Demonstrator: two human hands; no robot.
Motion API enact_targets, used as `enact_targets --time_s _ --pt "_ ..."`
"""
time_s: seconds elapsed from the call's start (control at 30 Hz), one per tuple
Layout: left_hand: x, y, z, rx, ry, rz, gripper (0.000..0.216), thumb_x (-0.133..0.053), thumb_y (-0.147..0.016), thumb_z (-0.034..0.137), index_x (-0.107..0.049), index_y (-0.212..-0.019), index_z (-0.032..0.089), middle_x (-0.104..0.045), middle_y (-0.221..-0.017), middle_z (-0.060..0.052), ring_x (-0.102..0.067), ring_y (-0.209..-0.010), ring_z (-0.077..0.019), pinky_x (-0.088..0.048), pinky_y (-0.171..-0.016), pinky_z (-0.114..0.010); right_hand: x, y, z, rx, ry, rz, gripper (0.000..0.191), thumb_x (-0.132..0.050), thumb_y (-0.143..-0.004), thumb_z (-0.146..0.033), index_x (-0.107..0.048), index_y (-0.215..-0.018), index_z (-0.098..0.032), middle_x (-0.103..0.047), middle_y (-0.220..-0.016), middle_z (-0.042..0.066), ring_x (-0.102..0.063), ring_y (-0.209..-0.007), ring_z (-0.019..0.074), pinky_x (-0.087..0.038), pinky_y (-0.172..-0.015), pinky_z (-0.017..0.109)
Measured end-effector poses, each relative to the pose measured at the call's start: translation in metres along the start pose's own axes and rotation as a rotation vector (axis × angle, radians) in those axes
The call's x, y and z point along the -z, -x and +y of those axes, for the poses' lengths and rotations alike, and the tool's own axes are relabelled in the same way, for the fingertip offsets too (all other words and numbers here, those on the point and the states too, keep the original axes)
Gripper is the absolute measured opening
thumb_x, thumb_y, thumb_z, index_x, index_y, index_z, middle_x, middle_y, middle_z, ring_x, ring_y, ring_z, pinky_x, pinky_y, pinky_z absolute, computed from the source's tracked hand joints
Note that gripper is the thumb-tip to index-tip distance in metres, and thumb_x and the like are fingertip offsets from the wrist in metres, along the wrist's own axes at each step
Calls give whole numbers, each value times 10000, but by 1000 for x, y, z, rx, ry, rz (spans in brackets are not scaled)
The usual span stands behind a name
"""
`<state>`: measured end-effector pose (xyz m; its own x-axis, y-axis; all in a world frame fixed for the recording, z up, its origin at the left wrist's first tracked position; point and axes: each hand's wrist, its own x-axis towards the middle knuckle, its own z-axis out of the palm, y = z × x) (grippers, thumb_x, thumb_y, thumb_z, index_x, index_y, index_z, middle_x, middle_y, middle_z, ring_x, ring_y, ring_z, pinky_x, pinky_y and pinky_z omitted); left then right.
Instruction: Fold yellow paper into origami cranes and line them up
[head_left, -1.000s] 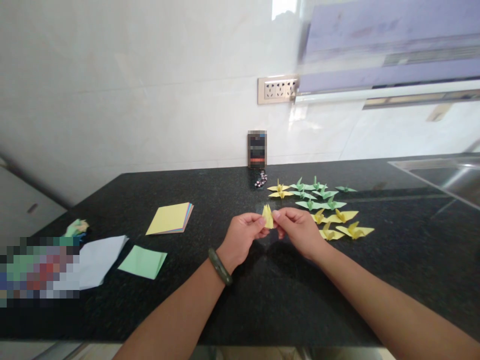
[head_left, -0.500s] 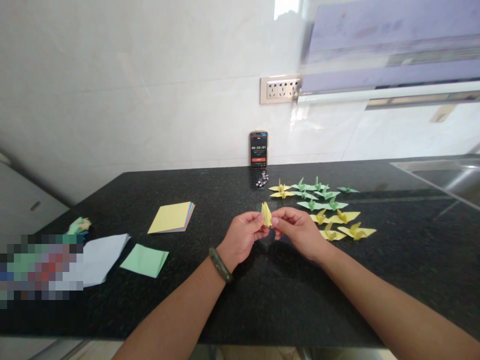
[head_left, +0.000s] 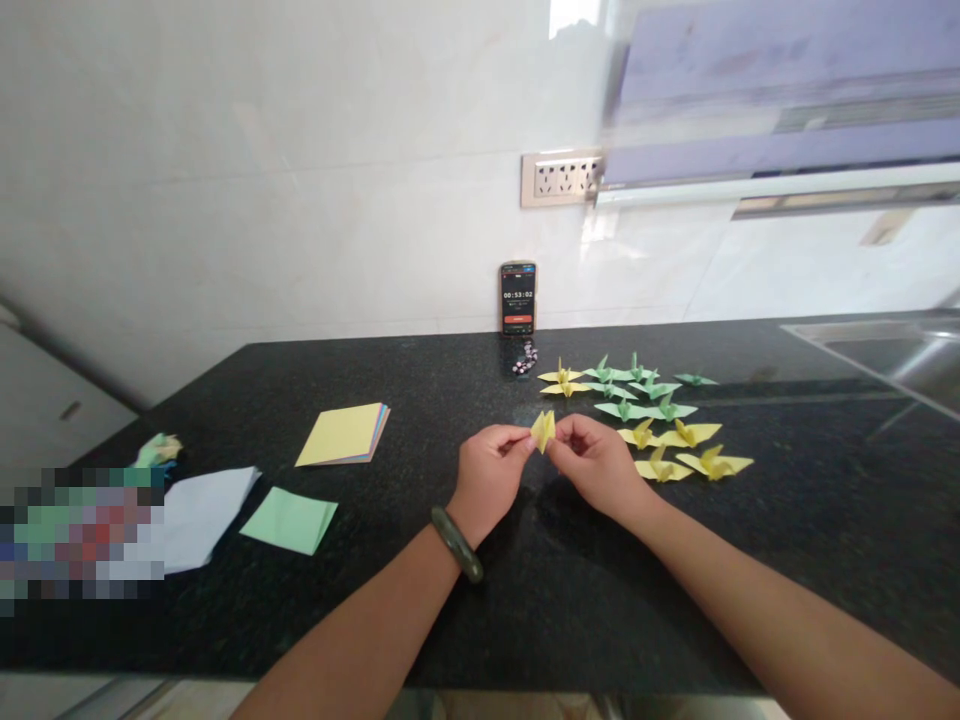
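A small piece of folded yellow origami paper [head_left: 543,430] is pinched between both hands above the dark countertop, its points standing upward. My left hand [head_left: 491,470], with a dark green bangle [head_left: 457,545] at the wrist, is closed on the paper's left side. On its right side my right hand [head_left: 598,462] grips it between thumb and fingers. Close by on the right lie rows of folded paper cranes: yellow ones [head_left: 660,466] nearest my right hand and green ones [head_left: 621,410] behind.
A phone showing a timer [head_left: 518,300] leans on the wall, with a beaded string [head_left: 526,358] before it. To the left are a stack of coloured paper [head_left: 341,435], a green sheet [head_left: 291,522] and white paper [head_left: 206,520]. A sink [head_left: 892,350] is at the right.
The folded paper has turned and shifted slightly right, its two points now spread apart. My left hand has moved a little to the right and changed its pinch.
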<state>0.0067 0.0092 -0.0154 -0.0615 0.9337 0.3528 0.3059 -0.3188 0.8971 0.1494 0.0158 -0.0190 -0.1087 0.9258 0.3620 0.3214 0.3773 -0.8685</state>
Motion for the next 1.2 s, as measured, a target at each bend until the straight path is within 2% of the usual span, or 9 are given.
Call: enact_targets --time_s 0.17,0.33,0.4,0.57,0.73,1.0,1.2 --pt "1 2 0 -132 -137 6 70 -590 -717 184 -650 -704 148 -630 -692 -29 -571 -627 -121 -455 -589 -232 1 0 0 23 66 26 135 -526 -717 -265 -490 -617 -182 -458 -532 -36 -404 -483 95 -328 -465 214" --pt "2 6 5 -208 -239 -47 104 -532 -755 153 -634 -739 159 -616 -719 -30 -566 -678 -128 -451 -625 -239 1 2 -4 56 163 49 109 -527 -712 -232 -499 -621 -179 -483 -540 -28 -431 -489 98 -339 -470 212" --pt "2 6 6 -195 -216 -58 102 -525 -757 147 -625 -752 160 -608 -735 -32 -570 -700 -131 -457 -640 -242 2 2 -6 85 203 34 107 -529 -719 -218 -504 -624 -177 -487 -542 -26 -434 -493 97 -339 -472 211" --pt "-1 3 1 -41 25 -38 156 -560 -740 171 -594 -890 147 -610 -752 -31 -583 -656 -116 -484 -626 -241 6 2 -6 226 220 -17 94 -502 -787 -213 -533 -706 -176 -519 -622 -8 -468 -552 102 -371 -522 213" --pt "0 3 1 -99 -17 31 78 -581 -738 210 -623 -746 145 -600 -731 -33 -579 -652 -114 -481 -613 -233 7 2 -7 262 232 -14 74 -504 -799 -201 -530 -732 -182 -542 -661 2 -503 -581 109 -399 -544 218" --pt "0 5 5 -154 -70 24 58 -575 -747 195 -611 -747 150 -582 -738 -26 -573 -661 -106 -480 -598 -213 7 1 -4 309 235 16 90 -494 -816 -182 -537 -738 -189 -564 -684 10 -526 -631 125 -411 -586 232" --pt "3 6 7 -296 -175 49 80 -563 -762 197 -607 -709 157 -584 -729 -29 -556 -699 -122 -473 -626 -232 6 2 0 243 172 17 102 -498 -823 -212 -554 -742 -186 -570 -688 13 -530 -641 131 -417 -597 240"
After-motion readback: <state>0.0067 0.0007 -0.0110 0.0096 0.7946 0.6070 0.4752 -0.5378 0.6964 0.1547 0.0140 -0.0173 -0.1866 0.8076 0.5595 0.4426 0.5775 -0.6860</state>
